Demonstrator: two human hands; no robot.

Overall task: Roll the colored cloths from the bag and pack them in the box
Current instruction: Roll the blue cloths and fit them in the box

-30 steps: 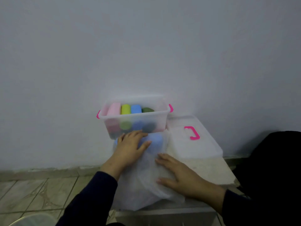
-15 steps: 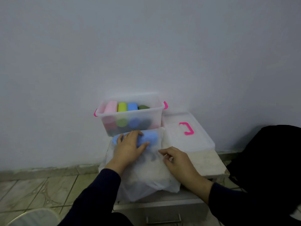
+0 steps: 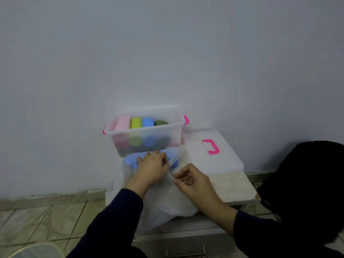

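One clear box (image 3: 145,135) with two pink latches stands against the wall at the back of a small table (image 3: 230,185). Inside, four rolled cloths in a row: one pink (image 3: 122,122), one yellow-green (image 3: 135,122), one blue (image 3: 148,122), one dark green (image 3: 161,122). One lid (image 3: 210,164) with a pink handle lies just right of the box. One white plastic bag (image 3: 167,205) sits in front of the box, one blue cloth (image 3: 131,159) at its mouth. Left hand (image 3: 151,167) rests on the blue cloth, fingers curled over it. Right hand (image 3: 191,180) pinches the bag's edge.
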